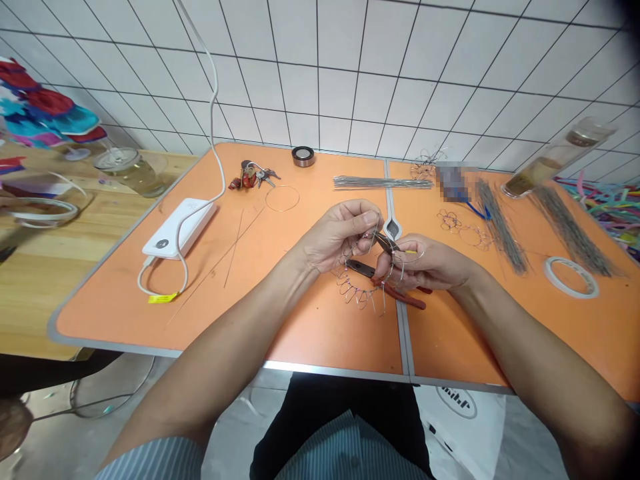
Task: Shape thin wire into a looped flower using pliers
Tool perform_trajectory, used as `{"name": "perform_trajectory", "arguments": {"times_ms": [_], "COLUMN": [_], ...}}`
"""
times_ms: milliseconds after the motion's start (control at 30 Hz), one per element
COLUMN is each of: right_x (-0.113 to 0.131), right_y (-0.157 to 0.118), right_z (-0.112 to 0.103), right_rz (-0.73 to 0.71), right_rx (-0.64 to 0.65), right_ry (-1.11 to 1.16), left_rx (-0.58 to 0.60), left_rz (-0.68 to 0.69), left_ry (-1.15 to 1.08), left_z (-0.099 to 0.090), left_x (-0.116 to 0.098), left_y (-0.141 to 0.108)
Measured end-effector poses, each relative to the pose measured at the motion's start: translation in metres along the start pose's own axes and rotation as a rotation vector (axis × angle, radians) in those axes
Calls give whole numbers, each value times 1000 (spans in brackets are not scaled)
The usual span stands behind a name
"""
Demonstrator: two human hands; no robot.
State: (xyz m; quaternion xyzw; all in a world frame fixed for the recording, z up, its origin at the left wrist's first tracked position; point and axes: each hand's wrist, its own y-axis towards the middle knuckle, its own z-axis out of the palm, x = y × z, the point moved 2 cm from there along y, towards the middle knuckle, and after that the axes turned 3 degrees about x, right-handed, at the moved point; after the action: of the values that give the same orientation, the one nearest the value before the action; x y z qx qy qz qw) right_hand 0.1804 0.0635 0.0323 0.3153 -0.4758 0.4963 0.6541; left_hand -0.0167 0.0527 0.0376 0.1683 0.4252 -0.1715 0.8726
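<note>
My left hand (345, 230) is closed, its thumb and fingertips pinching a thin wire ring with small looped petals (361, 297), which hangs in front of my hands. My right hand (425, 263) is wrapped round a small pair of pliers (386, 242). Their dark jaws point left and meet the wire close to my left fingertips; most of the handles is hidden in my palm. Below my hands, a second pair of pliers with red handles (407, 298) lies on the orange table (300, 333), partly covered by my right hand and the wire.
Bundles of straight wire (370, 182) lie behind and to the right, near a tape roll (571, 277) and a leaning glass bottle (557, 160). On the left are a white power bank (180, 228) with its cable, keys (263, 175) and loose wires. A tiled wall (300, 67) stands behind.
</note>
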Motion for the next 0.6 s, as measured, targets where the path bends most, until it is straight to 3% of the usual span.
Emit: {"name": "perform_trajectory", "arguments": {"times_ms": [200,500,600], "right_x": [1,7,12], "right_y": [-4,-10,-10], "right_z": [-3,-2,4], "right_rz": [24,59,47], "right_rx": [5,-156,-271], "right_ry": [-46,-280,-424], "left_rx": [29,-77,-132], "left_rz": [-25,-19,-38], "left_ry": [-27,-106,-169], "left_z": [2,5,8], "left_x": [0,-2,-3], "left_y": [0,0,1]}}
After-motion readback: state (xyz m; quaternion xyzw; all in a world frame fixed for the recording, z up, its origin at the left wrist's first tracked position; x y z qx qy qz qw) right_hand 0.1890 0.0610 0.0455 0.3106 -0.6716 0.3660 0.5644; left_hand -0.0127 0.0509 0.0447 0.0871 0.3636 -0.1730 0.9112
